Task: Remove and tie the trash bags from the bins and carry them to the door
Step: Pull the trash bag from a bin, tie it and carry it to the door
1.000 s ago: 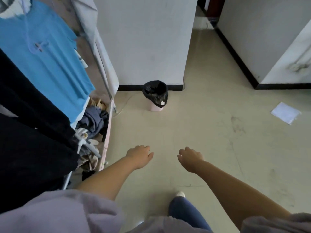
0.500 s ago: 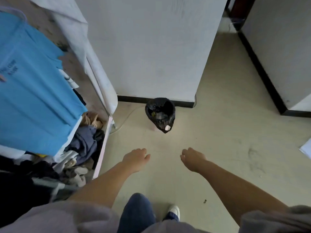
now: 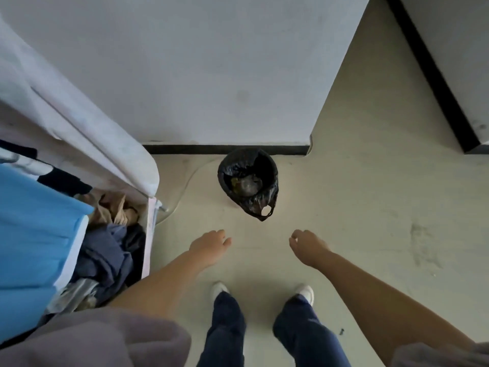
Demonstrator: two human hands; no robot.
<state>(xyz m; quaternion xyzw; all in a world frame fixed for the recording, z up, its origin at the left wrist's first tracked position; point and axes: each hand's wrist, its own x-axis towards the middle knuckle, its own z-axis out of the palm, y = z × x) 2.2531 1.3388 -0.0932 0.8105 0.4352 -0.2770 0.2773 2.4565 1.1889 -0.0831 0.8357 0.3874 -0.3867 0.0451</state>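
From the head view, I judge I'm at the approach step: no bag lifted or tied yet. The black trash bag (image 3: 248,181) lines a small bin on the floor, set against the black skirting at the foot of the white wall (image 3: 201,70), with some rubbish visible inside and one handle loop drooping over the near rim. The bin itself is almost wholly hidden by the bag.

My left hand (image 3: 209,246) hangs out in front with fingers loosely curled, holding nothing. My right hand (image 3: 307,247) is the same, loosely curled and empty. Both are near the bag but short of it, one to each side.

Next, I reckon I need to bend down, catch the bag's rim or handle loops with both hands, and peel it off the bin before lifting, keeping the mouth up so nothing spills.

The floor (image 3: 357,207) is pale and scuffed, with dark marks to the right. At the left stands a fabric wardrobe (image 3: 79,133) with a blue garment (image 3: 34,234) hanging and crumpled clothes (image 3: 111,250) heaped at its bottom. A passage opens at the upper right beside another wall.
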